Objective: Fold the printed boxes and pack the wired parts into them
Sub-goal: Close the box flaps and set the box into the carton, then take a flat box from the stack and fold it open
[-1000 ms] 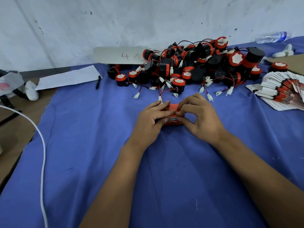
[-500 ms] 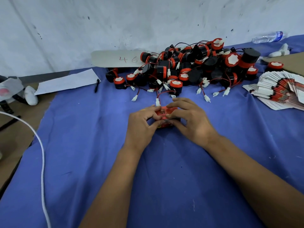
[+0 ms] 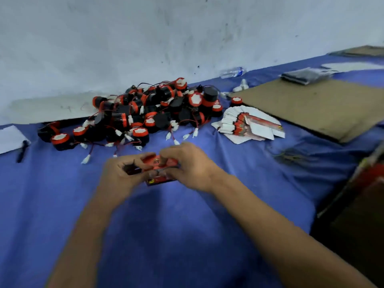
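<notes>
Both hands' grip still clamped on red box; box lifted off blue cloth.

Parts pile behind held box (flat boxes right).

Far edge of bench, centre: heap of wired parts, loose leads trailing toward the near side. Beside it to the right: stack of flat printed boxes, then cardboard sheet toward the far right corner. Right edge: dark carton. Left edge: paper, pen. Near half: bare blue cloth, open passage.
</notes>
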Available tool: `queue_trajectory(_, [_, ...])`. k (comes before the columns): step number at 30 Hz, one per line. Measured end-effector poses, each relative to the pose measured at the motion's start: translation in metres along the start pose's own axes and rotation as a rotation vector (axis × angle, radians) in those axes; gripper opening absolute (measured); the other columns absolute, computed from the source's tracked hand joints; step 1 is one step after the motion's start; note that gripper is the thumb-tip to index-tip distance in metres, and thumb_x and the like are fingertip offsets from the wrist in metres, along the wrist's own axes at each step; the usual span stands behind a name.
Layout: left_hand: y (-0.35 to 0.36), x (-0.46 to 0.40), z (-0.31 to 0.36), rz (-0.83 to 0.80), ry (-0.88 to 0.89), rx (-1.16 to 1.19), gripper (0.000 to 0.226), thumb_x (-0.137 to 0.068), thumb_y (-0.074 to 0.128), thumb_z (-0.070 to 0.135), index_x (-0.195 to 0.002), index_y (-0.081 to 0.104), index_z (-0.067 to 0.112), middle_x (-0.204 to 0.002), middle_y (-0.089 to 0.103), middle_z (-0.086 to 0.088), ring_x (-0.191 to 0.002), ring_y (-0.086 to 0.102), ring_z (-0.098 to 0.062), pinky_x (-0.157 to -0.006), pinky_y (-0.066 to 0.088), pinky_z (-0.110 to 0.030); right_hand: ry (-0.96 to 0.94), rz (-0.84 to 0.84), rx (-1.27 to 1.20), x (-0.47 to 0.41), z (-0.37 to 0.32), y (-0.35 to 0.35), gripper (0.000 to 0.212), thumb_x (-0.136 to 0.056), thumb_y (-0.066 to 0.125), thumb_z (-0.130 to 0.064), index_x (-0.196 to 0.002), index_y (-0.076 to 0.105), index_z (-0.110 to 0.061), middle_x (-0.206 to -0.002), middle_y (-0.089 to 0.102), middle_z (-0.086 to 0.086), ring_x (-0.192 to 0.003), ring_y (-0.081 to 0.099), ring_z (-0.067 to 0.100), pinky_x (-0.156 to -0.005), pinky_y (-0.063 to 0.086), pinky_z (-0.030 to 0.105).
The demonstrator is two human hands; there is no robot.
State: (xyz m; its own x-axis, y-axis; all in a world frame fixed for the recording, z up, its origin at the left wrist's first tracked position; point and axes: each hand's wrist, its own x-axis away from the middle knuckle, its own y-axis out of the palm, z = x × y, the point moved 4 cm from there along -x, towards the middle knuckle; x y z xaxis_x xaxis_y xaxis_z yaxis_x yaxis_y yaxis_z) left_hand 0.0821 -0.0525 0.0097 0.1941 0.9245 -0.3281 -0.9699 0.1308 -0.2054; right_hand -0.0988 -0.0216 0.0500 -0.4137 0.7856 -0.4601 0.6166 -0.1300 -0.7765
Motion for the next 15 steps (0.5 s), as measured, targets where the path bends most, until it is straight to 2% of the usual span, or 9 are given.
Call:
queue_trajectory(1, [0.022, -0.006, 0.019, -0.043, 0.045, 0.049, 0.014, -0.061, 0.082, 0.018, -0.072, 0.080, 0.028, -0.101, 0.079, 0.015, -0.105, 0.074, -0.012, -0.083, 0.058, -0.019, 0.035, 0.057, 0.027, 0.013, 0.000, -0.027, 0.022, -0.085, 0.076, -0.010, -0.075, 0.058, -0.018, -0.063, 0.042, -0.014, -0.062, 0.042, 0.018, -0.058, 0.029, 0.023])
queue_trajectory(3, [0.084, -0.021, 0.060, -0.168, 0.158, 0.159, 0.017, -0.067, 0.081, 0.016, -0.074, 0.080, 0.032, -0.107, 0.079, 0.014, -0.105, 0.075, -0.011, -0.086, 0.060, -0.023, 0.138, 0.177, 0.138, 0.049, 0.004, -0.091, 0.017, -0.085, 0.076, -0.013, -0.077, 0.062, -0.012, -0.062, 0.045, -0.012, -0.061, 0.043, 0.018, -0.061, 0.031, 0.023])
queue_trajectory(4, [0.116, -0.026, 0.079, -0.220, 0.200, 0.208, 0.017, -0.071, 0.081, 0.011, -0.076, 0.079, 0.028, -0.111, 0.079, 0.008, -0.109, 0.074, -0.014, -0.089, 0.060, -0.027, 0.209, 0.231, 0.190, 0.068, 0.005, -0.121, 0.014, -0.085, 0.077, -0.013, -0.078, 0.064, -0.011, -0.062, 0.049, -0.010, -0.062, 0.045, 0.018, -0.063, 0.034, 0.025])
queue_trajectory(6, [0.192, -0.033, 0.117, -0.333, 0.243, 0.306, 0.015, -0.082, 0.078, 0.000, -0.083, 0.077, 0.015, -0.115, 0.078, -0.004, -0.114, 0.072, -0.020, -0.096, 0.059, -0.036, 0.370, 0.351, 0.340, 0.117, 0.006, -0.188, 0.012, -0.084, 0.078, -0.017, -0.080, 0.067, -0.013, -0.063, 0.050, -0.010, -0.064, 0.044, 0.013, -0.063, 0.032, 0.018])
queue_trajectory(7, [0.233, -0.033, 0.137, -0.370, 0.273, 0.325, 0.012, -0.087, 0.075, -0.002, -0.088, 0.076, 0.010, -0.114, 0.077, -0.005, -0.112, 0.073, -0.020, -0.097, 0.058, -0.038, 0.472, 0.401, 0.433, 0.146, 0.006, -0.221, 0.012, -0.084, 0.078, -0.020, -0.081, 0.067, -0.015, -0.065, 0.050, -0.010, -0.066, 0.045, 0.012, -0.063, 0.032, 0.018])
queue_trajectory(9, [0.297, -0.025, 0.172, -0.424, 0.345, 0.296, 0.011, -0.092, 0.073, 0.001, -0.095, 0.075, 0.012, -0.107, 0.077, 0.002, -0.102, 0.073, -0.009, -0.092, 0.058, -0.029, 0.686, 0.482, 0.594, 0.201, 0.004, -0.276, 0.010, -0.083, 0.078, -0.023, -0.084, 0.069, -0.020, -0.073, 0.056, -0.007, -0.075, 0.053, 0.017, -0.065, 0.037, 0.030])
queue_trajectory(12, [0.379, -0.005, 0.206, -0.564, 0.372, 0.204, 0.009, -0.090, 0.078, 0.010, -0.096, 0.077, 0.016, -0.094, 0.077, 0.001, -0.087, 0.071, -0.005, -0.078, 0.053, -0.015, 1.011, 0.638, 0.754, 0.287, -0.002, -0.342, 0.007, -0.088, 0.074, -0.020, -0.093, 0.075, -0.024, -0.087, 0.062, -0.001, -0.082, 0.054, 0.020, -0.064, 0.039, 0.029])
queue_trajectory(13, [0.398, 0.000, 0.210, -0.605, 0.381, 0.144, 0.007, -0.088, 0.080, 0.013, -0.093, 0.077, 0.017, -0.093, 0.077, -0.001, -0.085, 0.070, -0.001, -0.075, 0.052, -0.011, 1.116, 0.614, 0.759, 0.306, -0.001, -0.352, 0.012, -0.092, 0.070, -0.018, -0.098, 0.077, -0.026, -0.095, 0.066, 0.002, -0.083, 0.051, 0.018, -0.065, 0.037, 0.028])
queue_trajectory(15, [0.423, 0.010, 0.214, -0.690, 0.441, 0.018, 0.013, -0.086, 0.082, 0.017, -0.082, 0.074, 0.027, -0.086, 0.074, 0.010, -0.079, 0.065, 0.014, -0.069, 0.044, -0.001, 1.264, 0.479, 0.663, 0.329, 0.007, -0.355, 0.025, -0.098, 0.063, -0.017, -0.115, 0.075, -0.030, -0.120, 0.067, 0.007, -0.089, 0.047, 0.015, -0.075, 0.037, 0.026])
